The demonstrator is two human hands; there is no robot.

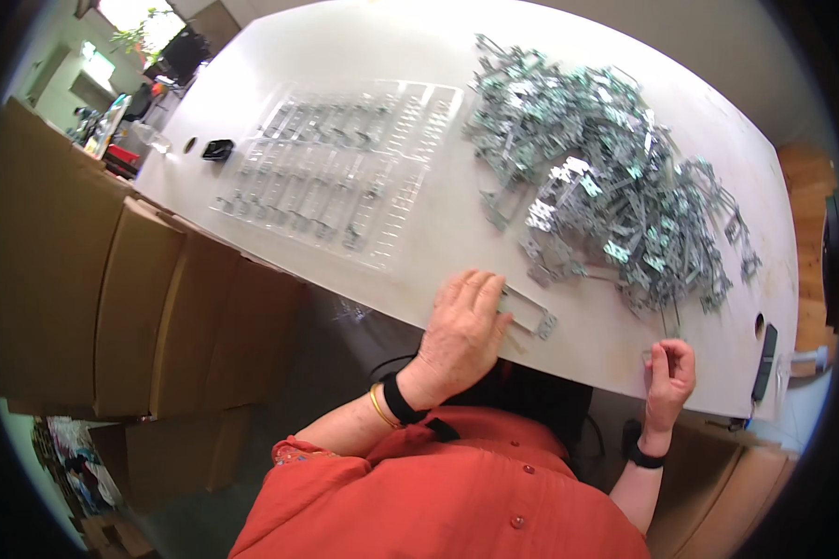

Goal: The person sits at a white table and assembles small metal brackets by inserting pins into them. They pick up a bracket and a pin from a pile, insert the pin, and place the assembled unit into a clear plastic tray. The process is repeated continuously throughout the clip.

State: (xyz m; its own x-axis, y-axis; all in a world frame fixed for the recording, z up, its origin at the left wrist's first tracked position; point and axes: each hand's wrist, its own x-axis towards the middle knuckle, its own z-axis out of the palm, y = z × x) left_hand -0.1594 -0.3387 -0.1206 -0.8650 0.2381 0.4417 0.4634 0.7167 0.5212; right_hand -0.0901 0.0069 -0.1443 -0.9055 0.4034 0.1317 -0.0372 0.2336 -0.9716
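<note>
My left hand point(466, 328) lies palm down at the table's near edge, fingers stretched out. It rests against a flat grey metal bracket point(543, 322) with a long, frame-like shape; the fingers cover its left end. Farther right, over the same edge, my right hand point(671, 377) is closed in a pinch between thumb and fingertips. A small pale sliver shows at the fingertips, too small to name. Beyond both hands a large heap of similar metal parts point(615, 177) covers the right of the table. A clear plastic tray point(382, 252) with metal parts in several of its slots lies to the left.
The white table point(447, 233) has a cable hole near its right edge, with a dark bar-shaped object point(765, 363) beside it. A small black object point(217, 150) sits at the left edge. Cardboard boxes point(149, 307) stand left of the table, and more cardboard lies at lower right.
</note>
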